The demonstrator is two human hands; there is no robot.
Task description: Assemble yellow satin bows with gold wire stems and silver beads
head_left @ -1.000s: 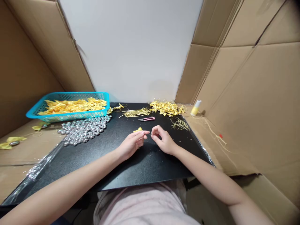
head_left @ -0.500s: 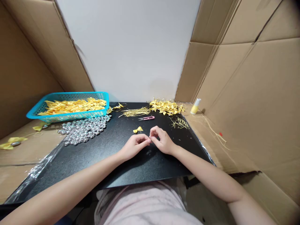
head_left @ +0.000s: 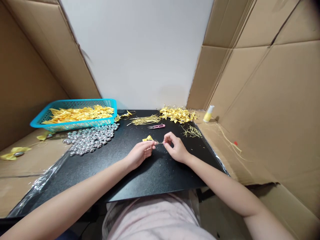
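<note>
Where it shows, cord (head_left: 160, 143) looks thin.

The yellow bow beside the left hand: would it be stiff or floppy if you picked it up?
The yellow bow is probably light, looking small beside the left hand. It would likely bend when pinched, since it resembles thin ribbon. Its spread, flattish shape suggests sliding rather than rolling on the black tabletop.
</note>
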